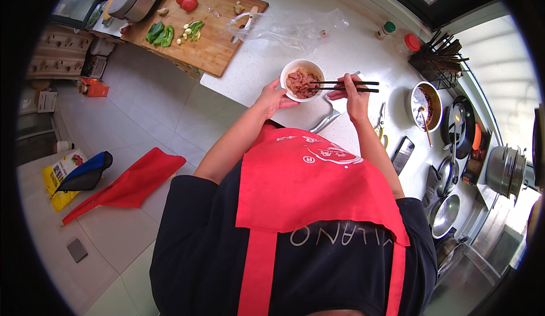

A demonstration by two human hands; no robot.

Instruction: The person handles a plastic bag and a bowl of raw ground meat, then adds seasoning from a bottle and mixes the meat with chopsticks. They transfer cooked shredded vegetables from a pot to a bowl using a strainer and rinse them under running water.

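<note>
My left hand point(276, 97) grips the lower left side of a white bowl point(318, 70), thumb against its wall. Inside the bowl lies raw sliced meat point(301, 83). A pair of black chopsticks point(368, 86) is held in my right hand point(351, 92), with the tips reaching into the meat. Beneath and beside the right hand, a cleaver point(327, 120) with a metal handle rests on the white countertop point(272, 60), its blade partly hidden by that hand.
A wooden cutting board point(217, 56) at the upper left holds tomatoes point(189, 3), green peppers point(164, 35) and garlic point(187, 31). Behind the bowl lies a clear plastic bag point(294, 26). To the right are scissors point(381, 124), a phone point(402, 154), a metal pot point(413, 107) and a black pan point(468, 124).
</note>
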